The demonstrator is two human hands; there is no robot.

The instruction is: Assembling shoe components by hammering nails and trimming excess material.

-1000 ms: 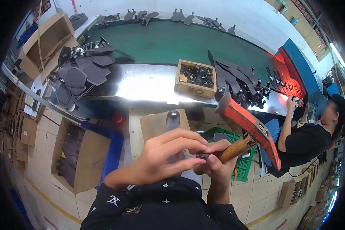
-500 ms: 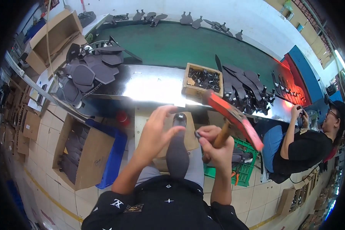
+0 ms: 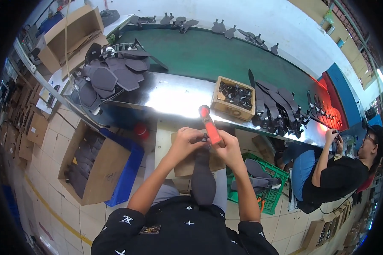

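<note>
- Right hand [image 3: 229, 149]: clamped around red hammer [image 3: 212, 131].
- Left hand [image 3: 185, 143]: just beside it, at far end of grey piece [image 3: 203, 180]; grip unclear from here.
- Grey piece: lengthwise, between thighs.

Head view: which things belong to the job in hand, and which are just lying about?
In hand or likely part of it:
- red-headed hammer, in the right hand
- grey paddle-shaped piece, its far end at the left hand
- wooden box of small dark parts

Apparently just lying about:
- red container
- black bag
</note>
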